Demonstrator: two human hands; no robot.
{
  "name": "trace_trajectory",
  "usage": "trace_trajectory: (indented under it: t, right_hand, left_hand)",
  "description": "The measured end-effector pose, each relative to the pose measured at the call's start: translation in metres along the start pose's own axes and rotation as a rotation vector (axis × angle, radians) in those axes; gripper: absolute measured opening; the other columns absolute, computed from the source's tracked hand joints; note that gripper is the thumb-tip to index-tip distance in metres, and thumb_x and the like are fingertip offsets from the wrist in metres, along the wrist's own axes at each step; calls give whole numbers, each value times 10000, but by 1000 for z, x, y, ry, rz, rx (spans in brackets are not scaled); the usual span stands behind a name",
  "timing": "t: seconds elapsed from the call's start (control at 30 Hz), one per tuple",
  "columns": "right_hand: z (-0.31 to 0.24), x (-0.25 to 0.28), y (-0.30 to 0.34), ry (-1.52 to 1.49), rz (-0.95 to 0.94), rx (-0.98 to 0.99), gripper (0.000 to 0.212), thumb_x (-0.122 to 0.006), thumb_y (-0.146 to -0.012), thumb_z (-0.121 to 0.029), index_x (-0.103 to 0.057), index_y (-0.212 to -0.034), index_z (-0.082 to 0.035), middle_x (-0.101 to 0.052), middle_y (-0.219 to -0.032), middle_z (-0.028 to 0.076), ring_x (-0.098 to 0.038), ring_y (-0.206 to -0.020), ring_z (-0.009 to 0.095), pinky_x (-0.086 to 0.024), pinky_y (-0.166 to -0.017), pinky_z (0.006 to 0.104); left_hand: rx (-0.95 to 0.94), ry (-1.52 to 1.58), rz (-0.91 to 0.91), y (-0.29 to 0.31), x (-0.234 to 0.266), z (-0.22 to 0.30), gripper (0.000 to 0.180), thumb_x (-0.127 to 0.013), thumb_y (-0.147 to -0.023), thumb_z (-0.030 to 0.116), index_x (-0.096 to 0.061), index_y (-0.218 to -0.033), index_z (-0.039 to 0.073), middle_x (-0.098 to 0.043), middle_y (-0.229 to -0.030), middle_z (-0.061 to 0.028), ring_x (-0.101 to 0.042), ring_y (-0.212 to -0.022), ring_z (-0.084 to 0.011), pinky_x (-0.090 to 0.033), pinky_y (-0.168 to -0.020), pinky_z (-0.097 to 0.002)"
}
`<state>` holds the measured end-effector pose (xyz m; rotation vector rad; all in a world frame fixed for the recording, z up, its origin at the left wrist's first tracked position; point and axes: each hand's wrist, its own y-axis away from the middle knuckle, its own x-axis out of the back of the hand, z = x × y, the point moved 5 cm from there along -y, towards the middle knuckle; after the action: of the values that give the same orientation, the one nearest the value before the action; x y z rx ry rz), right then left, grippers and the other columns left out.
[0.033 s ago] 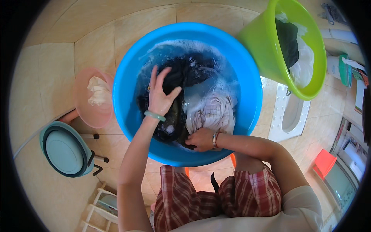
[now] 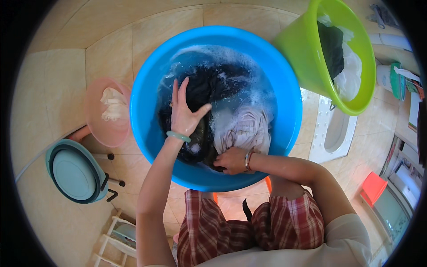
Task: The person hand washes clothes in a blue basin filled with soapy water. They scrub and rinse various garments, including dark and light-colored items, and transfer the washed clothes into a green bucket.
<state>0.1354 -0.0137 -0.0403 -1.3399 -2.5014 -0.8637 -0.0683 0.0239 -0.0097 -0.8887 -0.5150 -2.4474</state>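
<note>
In the large blue tub [image 2: 289, 111], dark wet clothing [image 2: 202, 93] lies in soapy water on the left and far side. A bunched pale garment [image 2: 247, 129] rests at the right, partly above the water. My left hand [image 2: 184, 113], with a green bangle on its wrist, is over the dark clothing, fingers stretched and thumb spread. Nothing is in its grasp. Low in the tub, at the near side, my right hand [image 2: 231, 160] has its fingers curled on the edge of the dark clothing, beside the pale garment. Its fingertips are partly hidden.
A green bucket [image 2: 307, 49] with dark and white clothes stands at the far right, by a white squat toilet [image 2: 318, 147]. To the left are a pink basin [image 2: 95, 127] holding cream cloth and a folded grey-green tub [image 2: 73, 173]. A wooden rack [image 2: 104, 249] is at lower left.
The fingers of my left hand have straightened a little and the thumb has spread slightly outward. Foam and water over the dark clothing have shifted. My right hand stays in place.
</note>
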Motion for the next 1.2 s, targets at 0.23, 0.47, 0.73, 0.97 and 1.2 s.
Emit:
trace_trajectory:
  t: [0.23, 0.47, 0.73, 0.97, 1.2]
  right_hand:
    - [-3, 58, 24, -104, 488, 6, 160, -591, -911, -242, -627, -1028, -140, -604, -1043, 35, -649, -874, 250, -549, -724, 384]
    - [54, 168, 18, 439, 1027, -420, 690, -744, -755, -171, -452, -1380, -209, -490, -1316, 102, -577, -1117, 315, -486, -899, 456]
    - [41, 149, 24, 5, 859, -208, 451, -731, -710, -157, -591, -1139, -174, -543, -941, 47, -608, -674, 234, -523, -585, 360]
    - [-40, 96, 37, -10, 602, 50, 457, -726, -684, -196, -598, -1114, -106, -555, -991, 75, -652, -803, 254, -543, -575, 369]
    - [-46, 45, 32, -181, 80, 42, 445, -703, -798, -246, -608, -1198, -77, -596, -1054, 121, -639, -852, 296, -545, -734, 393]
  left_hand:
    - [16, -152, -100, 75, 15, -42, 718, -612, -749, -52, -443, -1422, 132, -508, -1371, -213, -505, -1246, -373, -419, -1045, -408]
    - [491, 789, 98, 92, 90, -49, 490, -435, -691, -99, -647, -1128, -36, -669, -1062, -100, -626, -988, -179, -473, -910, -270]
    - [349, 983, 449, 106, 144, -21, 470, -416, -816, -111, -544, -1267, -88, -575, -1291, -195, -565, -1202, -269, -432, -1054, -371]
    - [116, 611, 381, 85, 156, 57, 507, -376, -818, -110, -491, -1313, -102, -527, -1353, -213, -489, -1293, -278, -348, -1121, -376]
    - [-183, 348, 368, 42, 154, 106, 365, -454, -915, -18, -566, -1262, -41, -580, -1310, -162, -511, -1261, -247, -357, -1091, -356]
